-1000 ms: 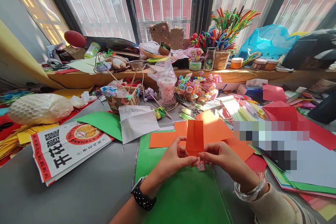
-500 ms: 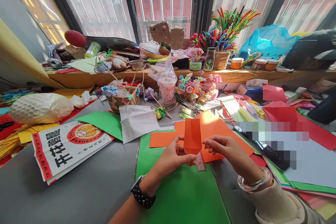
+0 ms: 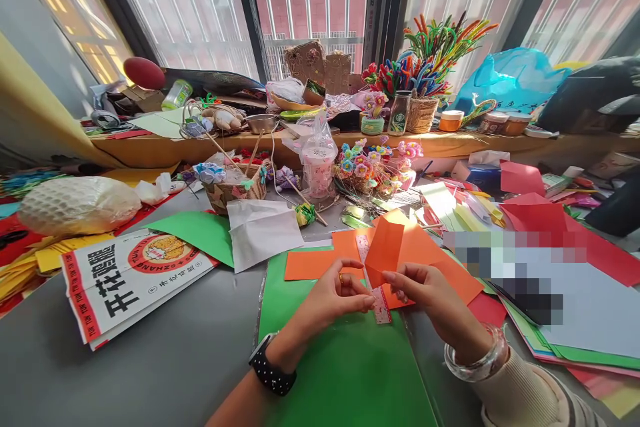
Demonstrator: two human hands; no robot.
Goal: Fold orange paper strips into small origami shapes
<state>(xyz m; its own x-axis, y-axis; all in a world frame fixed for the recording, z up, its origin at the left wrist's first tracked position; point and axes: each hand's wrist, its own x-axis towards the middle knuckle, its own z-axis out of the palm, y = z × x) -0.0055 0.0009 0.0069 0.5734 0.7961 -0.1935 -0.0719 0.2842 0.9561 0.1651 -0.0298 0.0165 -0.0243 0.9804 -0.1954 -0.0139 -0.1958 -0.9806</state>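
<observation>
My right hand (image 3: 425, 293) pinches the lower corner of a small piece of orange paper (image 3: 385, 250), which is tilted and raised above the table. A crease seems to run along it. To its left, my left hand (image 3: 333, 300) has curled fingers with a gap between thumb and forefinger, and nothing is in it. Below the raised paper lies a pink patterned ruler (image 3: 381, 310), partly hidden by it. Larger orange paper (image 3: 440, 267) and an orange strip (image 3: 305, 265) lie around the hands, on and beside a green mat (image 3: 350, 373).
A white printed paper bag (image 3: 120, 293) lies at left, beside green paper (image 3: 200, 230) and a white sheet (image 3: 265, 233). A phone (image 3: 530, 303) and stacked paper are at right. Behind stand a lidded pink cup (image 3: 320, 170), craft flowers (image 3: 367, 167) and a basket (image 3: 235, 193).
My left hand has let go of the small orange paper. My right hand has taken hold of it, and it has shifted right and tilted. More of the ruler shows.
</observation>
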